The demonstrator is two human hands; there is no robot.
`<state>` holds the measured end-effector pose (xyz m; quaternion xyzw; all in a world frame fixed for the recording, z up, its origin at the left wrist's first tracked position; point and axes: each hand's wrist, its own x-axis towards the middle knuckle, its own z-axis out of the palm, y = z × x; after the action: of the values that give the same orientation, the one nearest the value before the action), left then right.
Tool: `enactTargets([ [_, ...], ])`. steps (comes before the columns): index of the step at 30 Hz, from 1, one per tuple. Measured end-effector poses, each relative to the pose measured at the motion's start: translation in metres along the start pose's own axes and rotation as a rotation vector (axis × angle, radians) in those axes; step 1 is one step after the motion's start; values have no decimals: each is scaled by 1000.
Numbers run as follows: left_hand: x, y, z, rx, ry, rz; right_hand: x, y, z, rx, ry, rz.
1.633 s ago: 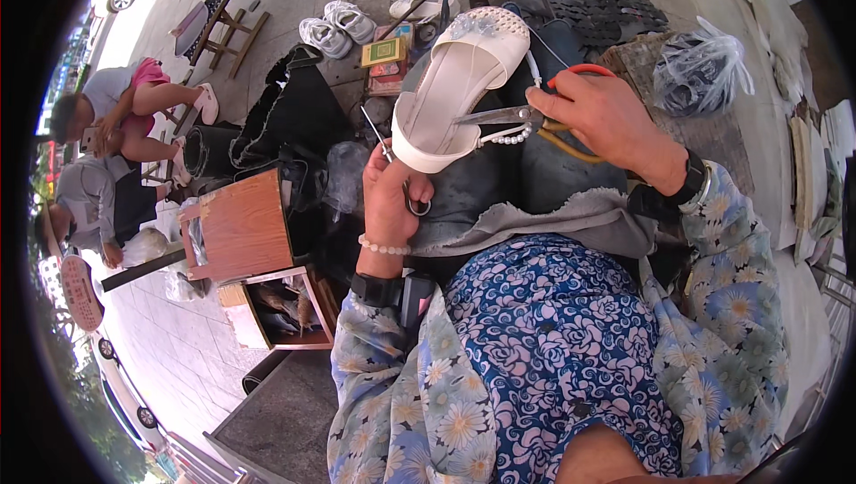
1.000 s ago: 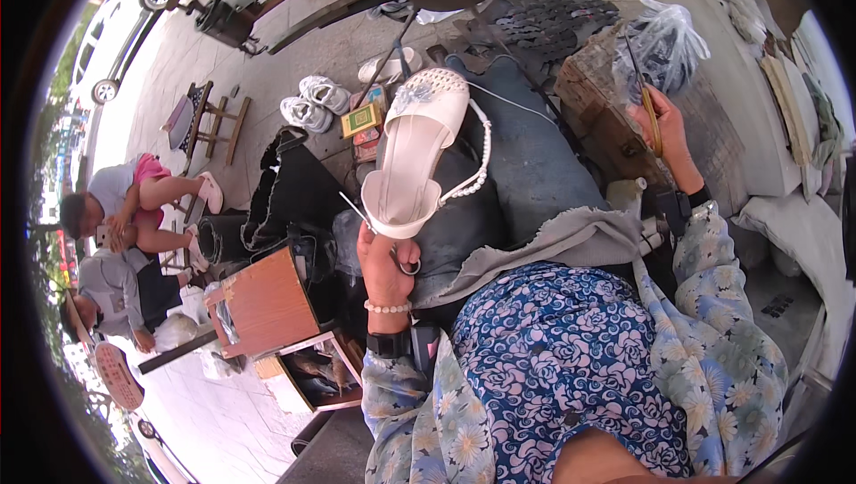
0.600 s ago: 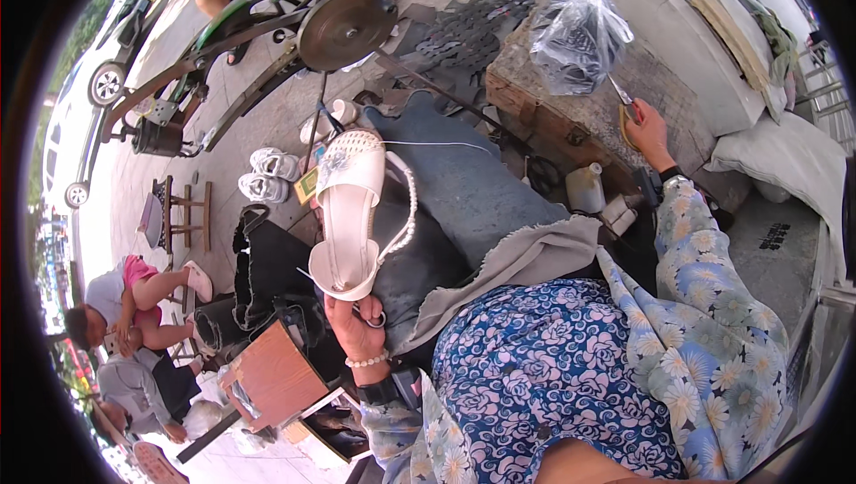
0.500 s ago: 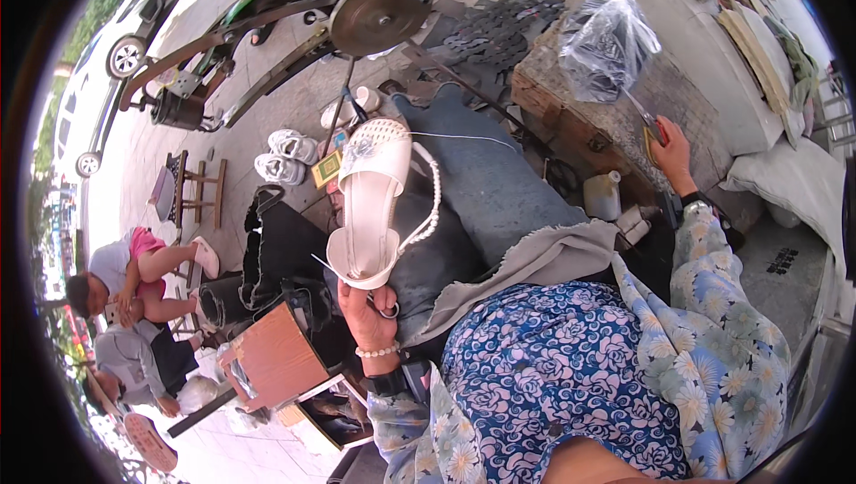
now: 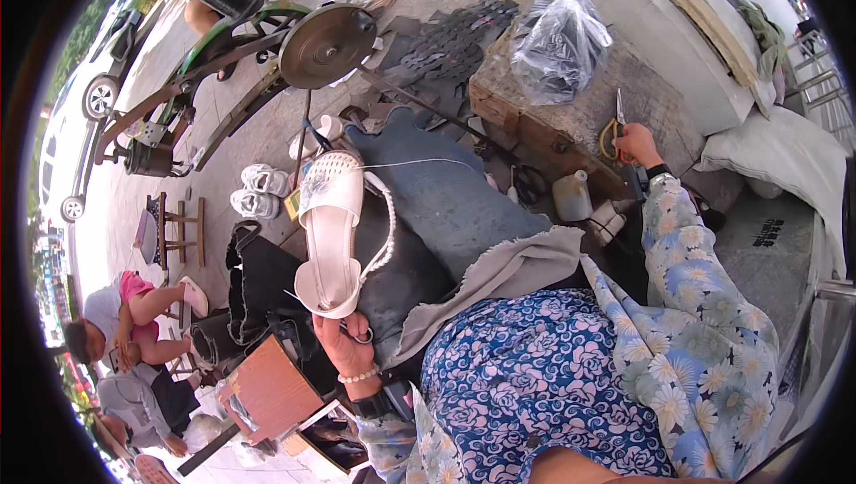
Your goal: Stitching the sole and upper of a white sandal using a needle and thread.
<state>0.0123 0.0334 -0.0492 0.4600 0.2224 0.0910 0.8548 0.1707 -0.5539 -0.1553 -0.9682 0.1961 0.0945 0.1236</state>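
Observation:
My left hand [image 5: 346, 348] is closed round the heel end of a white sandal [image 5: 328, 257], which has a perforated toe band and a pearl-beaded strap. The sandal's toe points away from me, above my lap. A metal ring [image 5: 362, 334] shows by my left fingers; what it belongs to is hidden. From the sandal a long white thread [image 5: 419, 161] runs right across the blue-grey cloth [image 5: 446, 181] on my lap. My right hand [image 5: 638, 143] grips scissors [image 5: 613, 132] by their yellow-and-black handles over the wooden box, blades pointing away.
The wooden box [image 5: 499, 83] bears a clear plastic bag [image 5: 560, 47] with dark contents. A hand-cranked machine with a round wheel [image 5: 328, 45] stands ahead on the left. White sneakers [image 5: 260, 190], a stool [image 5: 183, 230] and two seated people are to the left. A bottle [image 5: 572, 196] stands beside the box.
The scissors, first near the plastic bag, are now drawn back toward me and apart from it. My left hand still holds the sandal. The whole view has shifted slightly.

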Motion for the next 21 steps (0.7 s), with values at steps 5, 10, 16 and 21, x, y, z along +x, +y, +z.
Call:
enactTargets([
  [5,8,-1,18,-35,-27,-38,-4,-92,-21,380,202,-297],
  [10,7,-2,13,-59,-28,-61,-76,-268,-59,1081,-474,-671],
  [16,0,0,26,-26,11,-34,-114,-358,-57,838,-468,-1107],
  [21,1,-3,12,-90,-6,-21,-107,-344,-55,906,-678,-818],
])
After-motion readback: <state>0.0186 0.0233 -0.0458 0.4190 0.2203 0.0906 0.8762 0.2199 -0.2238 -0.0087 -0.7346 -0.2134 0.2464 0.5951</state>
